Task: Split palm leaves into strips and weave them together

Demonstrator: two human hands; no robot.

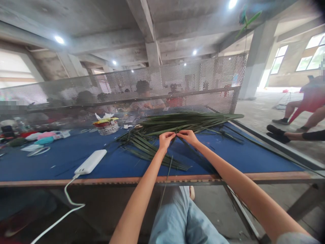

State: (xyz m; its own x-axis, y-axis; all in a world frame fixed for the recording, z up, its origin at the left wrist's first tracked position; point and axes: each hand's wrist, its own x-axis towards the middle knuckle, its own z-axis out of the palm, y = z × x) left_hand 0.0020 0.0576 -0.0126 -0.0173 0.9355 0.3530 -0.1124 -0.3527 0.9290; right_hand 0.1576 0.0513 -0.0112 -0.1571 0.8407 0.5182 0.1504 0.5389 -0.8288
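My left hand (pixel 167 139) and my right hand (pixel 188 136) meet close together above the blue tabletop, fingertips pinched. Between them they grip thin green leaf strips, whose ends trail down toward me. A long narrow strip (pixel 168 173) hangs over the table's front edge toward my lap. Just behind my hands lies a thick pile of long green leaves (pixel 193 118), stretching to the right. More leaves (pixel 147 148) fan out on the table under and left of my left hand. The exact spot where the strips cross is hidden by my fingers.
A white power bank (pixel 91 162) with a white cable (pixel 66 196) lies to the left. Behind it stands a patterned tub (pixel 106 127) holding wrappers. Colourful items (pixel 45 137) clutter the far left. A perforated metal screen (pixel 162 88) closes the back. A person's legs (pixel 294 135) show at right.
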